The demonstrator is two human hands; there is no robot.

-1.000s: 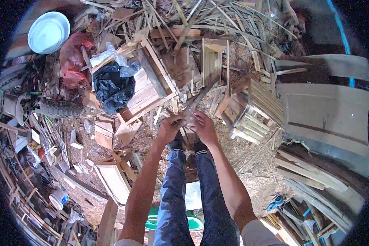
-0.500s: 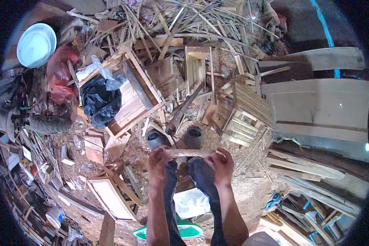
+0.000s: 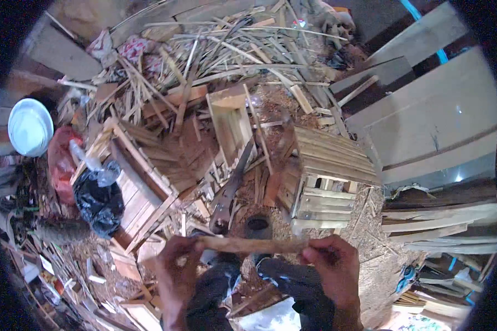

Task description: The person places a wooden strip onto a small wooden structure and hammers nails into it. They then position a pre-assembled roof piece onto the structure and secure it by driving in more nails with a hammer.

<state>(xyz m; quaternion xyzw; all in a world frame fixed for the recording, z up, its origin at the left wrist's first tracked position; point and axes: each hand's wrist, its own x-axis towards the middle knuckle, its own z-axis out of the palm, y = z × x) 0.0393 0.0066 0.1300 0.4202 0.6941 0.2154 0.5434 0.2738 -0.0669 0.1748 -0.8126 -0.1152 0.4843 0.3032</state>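
Both of my hands hold a short, narrow wooden strip (image 3: 252,245) level in front of my knees. My left hand (image 3: 176,270) pinches its left end, and my right hand (image 3: 335,267) grips the right end between thumb and fingers. Just beyond the strip, a dark, long tool that looks like a handsaw (image 3: 230,193) lies among scraps by my feet. A slatted wooden crate (image 3: 337,157) stands ahead on the right. To the left is an open wooden box (image 3: 165,190) with a black plastic bag (image 3: 99,201) against it.
A heap of thin wood offcuts (image 3: 232,52) spreads across the back. At far left is a white basin (image 3: 30,127) near a red plastic bag (image 3: 62,165). Boards (image 3: 442,218) are stacked along the right side. Sawdust and scraps cover the ground.
Both hands and the wooden strip have come nearer to the camera, and the hands appear farther apart. The view has shifted and tilted, so the surroundings sit differently.
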